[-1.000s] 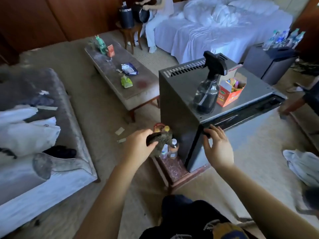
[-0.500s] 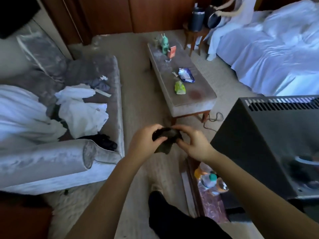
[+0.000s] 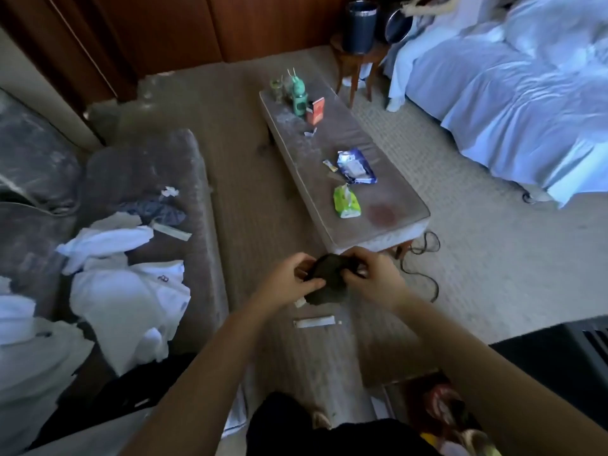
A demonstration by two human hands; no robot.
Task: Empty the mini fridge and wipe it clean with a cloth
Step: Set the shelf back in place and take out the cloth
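A dark crumpled cloth hangs in front of me above the carpet, held from both sides. My left hand grips its left edge with curled fingers, and my right hand pinches its right edge. Only a dark corner of the mini fridge shows at the lower right edge. Below that corner a few blurred items lie on a reddish board on the floor.
A long low table ahead carries a green toy, a red box and snack packets. A grey sofa with white clothes stands on the left. A bed with a seated person is at the right. A black cable trails on the carpet.
My view has swung left, away from the fridge, which now barely shows. My right hand left the fridge's top edge and joined my left on the cloth.
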